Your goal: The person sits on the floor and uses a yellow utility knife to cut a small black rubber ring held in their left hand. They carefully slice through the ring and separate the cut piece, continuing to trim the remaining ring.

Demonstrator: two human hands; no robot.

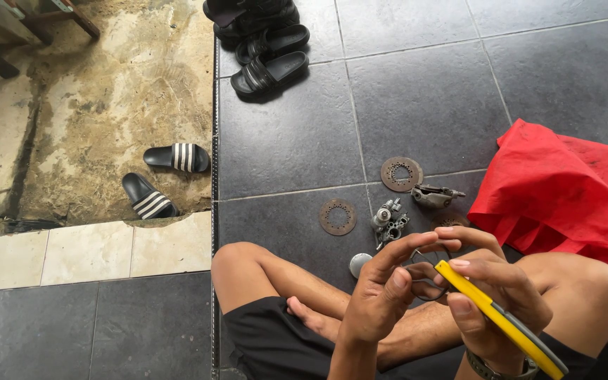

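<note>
I sit cross-legged on dark floor tiles. My left hand (383, 292) pinches a thin dark metal ring (427, 276) between thumb and fingers. My right hand (490, 295) grips a yellow-handled tool (504, 320) that points up-left toward the ring; its working tip is hidden behind my fingers. On the floor just past my hands lie a small metal carburettor-like part (390, 222), a round silver cap (359, 264) and two perforated brown discs (338, 216) (401, 173).
Another grey metal part (434, 195) lies by the farther disc. A red cloth (564, 190) is bunched at the right. Black sandals (269, 70) sit at the top, striped sandals (163, 179) on bare ground at the left beyond the tile edge (214, 176).
</note>
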